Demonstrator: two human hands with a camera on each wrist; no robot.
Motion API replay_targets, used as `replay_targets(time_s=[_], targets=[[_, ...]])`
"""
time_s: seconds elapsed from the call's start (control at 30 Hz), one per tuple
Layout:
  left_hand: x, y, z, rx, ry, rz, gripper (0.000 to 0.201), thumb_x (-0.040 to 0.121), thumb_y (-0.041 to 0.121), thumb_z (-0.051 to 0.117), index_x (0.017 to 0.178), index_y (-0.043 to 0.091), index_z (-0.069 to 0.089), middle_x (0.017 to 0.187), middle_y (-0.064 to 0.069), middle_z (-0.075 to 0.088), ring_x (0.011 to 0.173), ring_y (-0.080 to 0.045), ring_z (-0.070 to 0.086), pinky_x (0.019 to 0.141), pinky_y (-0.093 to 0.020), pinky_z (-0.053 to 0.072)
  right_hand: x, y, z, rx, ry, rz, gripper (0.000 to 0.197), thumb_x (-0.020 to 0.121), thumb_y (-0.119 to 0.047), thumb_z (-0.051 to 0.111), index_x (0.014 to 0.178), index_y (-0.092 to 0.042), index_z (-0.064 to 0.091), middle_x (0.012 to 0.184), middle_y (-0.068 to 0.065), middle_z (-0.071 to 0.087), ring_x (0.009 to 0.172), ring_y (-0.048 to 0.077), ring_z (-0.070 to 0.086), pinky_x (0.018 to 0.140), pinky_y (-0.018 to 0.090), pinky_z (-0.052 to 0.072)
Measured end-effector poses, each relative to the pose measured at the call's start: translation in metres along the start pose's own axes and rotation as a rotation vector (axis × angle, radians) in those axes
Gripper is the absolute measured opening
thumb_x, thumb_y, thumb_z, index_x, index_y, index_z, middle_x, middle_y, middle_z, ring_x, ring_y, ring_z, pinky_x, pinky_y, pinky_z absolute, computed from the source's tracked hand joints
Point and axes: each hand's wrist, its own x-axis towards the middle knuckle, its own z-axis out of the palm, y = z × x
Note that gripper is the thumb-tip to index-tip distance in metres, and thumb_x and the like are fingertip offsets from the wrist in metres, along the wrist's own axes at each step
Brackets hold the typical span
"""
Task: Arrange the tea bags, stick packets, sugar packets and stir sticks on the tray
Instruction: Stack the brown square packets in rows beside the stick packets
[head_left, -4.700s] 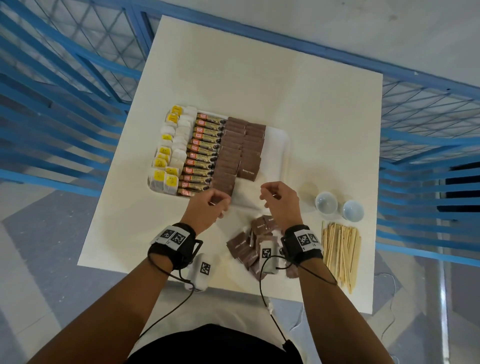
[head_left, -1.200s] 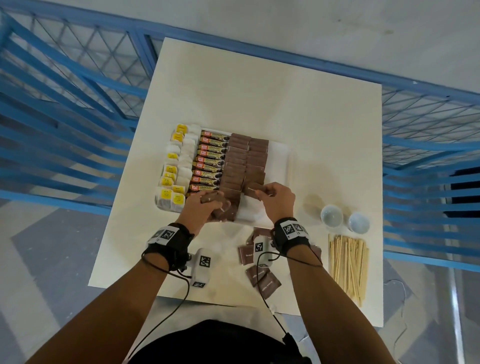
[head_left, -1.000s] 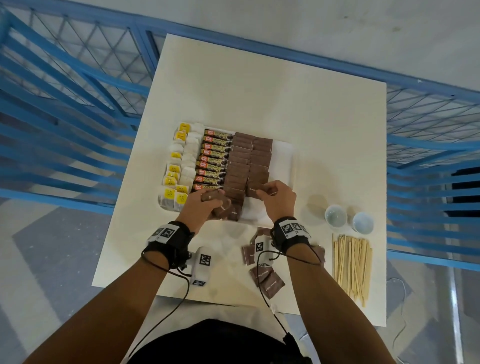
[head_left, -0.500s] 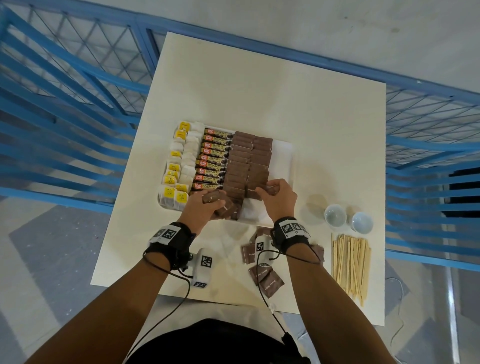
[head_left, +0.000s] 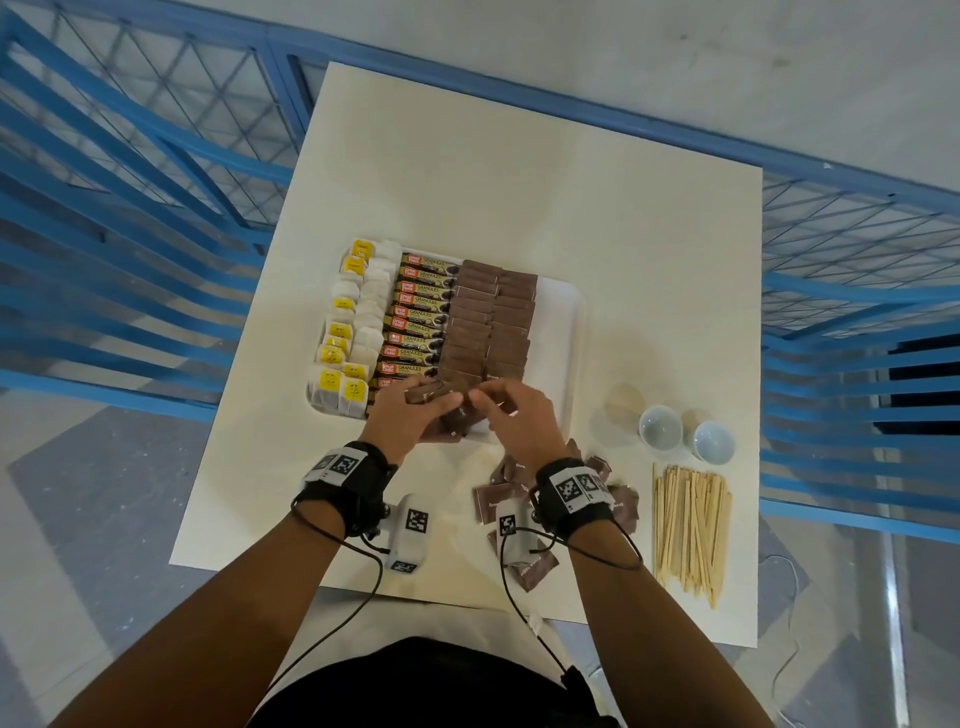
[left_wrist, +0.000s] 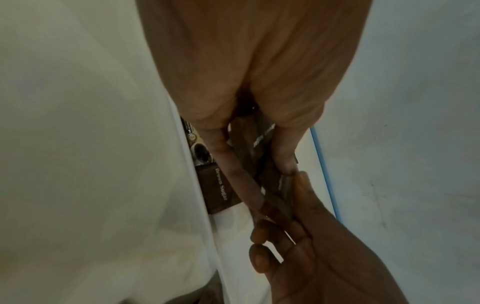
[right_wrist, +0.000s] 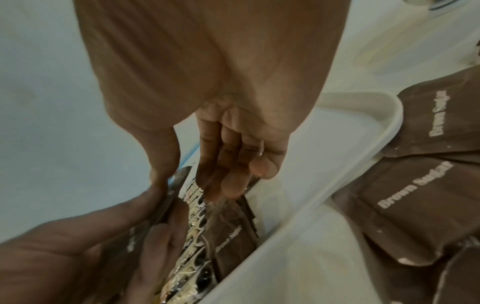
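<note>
A white tray (head_left: 563, 332) holds tea bags (head_left: 353, 322) on the left, stick packets (head_left: 421, 317) in the middle and two columns of brown sugar packets (head_left: 493, 322). At the tray's near edge my left hand (head_left: 441, 402) grips a small stack of sugar packets (left_wrist: 249, 133) between thumb and fingers. My right hand (head_left: 488, 397) meets it and pinches the end of one sugar packet (left_wrist: 280, 197) in that stack. Loose sugar packets (head_left: 493, 504) lie on the table under my right wrist. Stir sticks (head_left: 691, 525) lie in a pile at the right.
Two small white cups (head_left: 661, 427) stand right of the tray, beyond the sticks. The tray's right strip is bare. Blue metal railings surround the white table (head_left: 519, 182). Loose brown packets (right_wrist: 405, 195) crowd against the tray rim (right_wrist: 363, 156).
My right hand has come back left from the right sugar column to the stack in my left hand and pinched a packet. The left hand has hardly moved.
</note>
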Motion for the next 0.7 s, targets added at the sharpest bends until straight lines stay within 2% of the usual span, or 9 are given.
replay_targets(time_s=[0.07,0.2,0.3,0.37,0.43,0.5,0.57,0.63,0.7], targets=[[-0.002,0.000,0.002,-0.002,0.003,0.005,0.038,0.087,0.012,0.079,0.121,0.002,0.065,0.115,-0.020,0.073,0.094,-0.038,0.075,0.079,-0.058,0.062,0.001,-0.002,0.002,-0.015,-0.070,-0.018,0.024,0.090,-0.041,0.071,0.103,-0.021,0.073,0.092,-0.009,0.072,0.082,0.010,0.067,0.079,0.027,0.057],[-0.004,0.004,0.005,-0.003,0.044,-0.012,0.024,0.097,0.024,0.069,0.110,0.004,0.068,0.106,-0.021,0.073,0.089,-0.038,0.076,0.081,-0.056,0.061,0.003,-0.002,0.003,0.024,-0.062,0.012,0.019,0.088,-0.029,0.076,0.101,-0.016,0.072,0.088,-0.003,0.073,0.075,0.013,0.069,0.077,0.032,0.059],[-0.005,0.005,0.005,-0.004,0.036,-0.026,0.015,0.098,0.017,0.067,0.110,0.008,0.068,0.106,-0.018,0.074,0.086,-0.035,0.077,0.082,-0.056,0.061,0.005,-0.002,0.002,0.031,-0.038,0.022,0.016,0.091,-0.026,0.073,0.105,-0.018,0.071,0.091,-0.003,0.073,0.078,0.014,0.067,0.082,0.035,0.058],[-0.005,0.005,0.005,0.015,0.013,-0.019,0.019,0.097,0.010,0.066,0.116,0.006,0.066,0.102,-0.015,0.076,0.088,-0.035,0.077,0.083,-0.057,0.061,0.007,-0.001,0.001,0.034,-0.022,0.033,0.018,0.092,-0.027,0.070,0.108,-0.020,0.071,0.095,-0.005,0.072,0.084,0.015,0.066,0.086,0.038,0.058],[-0.006,0.005,0.004,0.022,0.001,-0.014,0.023,0.098,0.008,0.065,0.120,0.003,0.064,0.100,-0.014,0.078,0.091,-0.036,0.076,0.084,-0.056,0.061,0.008,-0.002,0.001,0.050,-0.018,0.057,0.021,0.091,-0.032,0.071,0.109,-0.021,0.069,0.097,-0.006,0.071,0.085,0.015,0.067,0.086,0.039,0.058],[-0.006,0.004,0.004,0.019,-0.003,-0.015,0.023,0.098,0.008,0.065,0.121,0.003,0.063,0.099,-0.013,0.078,0.092,-0.036,0.076,0.085,-0.055,0.061,0.008,-0.002,0.000,0.033,-0.042,0.071,0.023,0.089,-0.037,0.073,0.106,-0.022,0.069,0.095,-0.005,0.071,0.084,0.016,0.067,0.083,0.038,0.059],[-0.005,0.003,0.004,0.013,0.006,-0.024,0.024,0.097,0.009,0.066,0.120,0.003,0.064,0.103,-0.015,0.077,0.093,-0.036,0.076,0.084,-0.056,0.061,0.008,-0.001,-0.003,0.019,-0.042,0.068,0.020,0.088,-0.035,0.074,0.102,-0.021,0.070,0.090,-0.005,0.071,0.082,0.017,0.067,0.082,0.036,0.058],[-0.004,0.001,0.003,0.006,0.028,-0.030,0.024,0.097,0.011,0.068,0.119,0.003,0.066,0.109,-0.019,0.075,0.094,-0.035,0.076,0.083,-0.057,0.061,0.010,0.002,-0.009,0.016,0.043,0.081,0.019,0.088,-0.032,0.076,0.102,-0.019,0.071,0.090,-0.006,0.071,0.083,0.014,0.066,0.079,0.028,0.055],[-0.003,0.000,0.001,0.000,0.038,-0.035,0.024,0.097,0.011,0.067,0.118,0.000,0.066,0.104,-0.019,0.076,0.088,-0.033,0.076,0.078,-0.052,0.063,0.013,0.009,-0.016,-0.013,0.166,0.109,0.019,0.087,-0.031,0.076,0.101,-0.019,0.070,0.090,-0.008,0.070,0.083,0.011,0.063,0.073,0.017,0.048]])
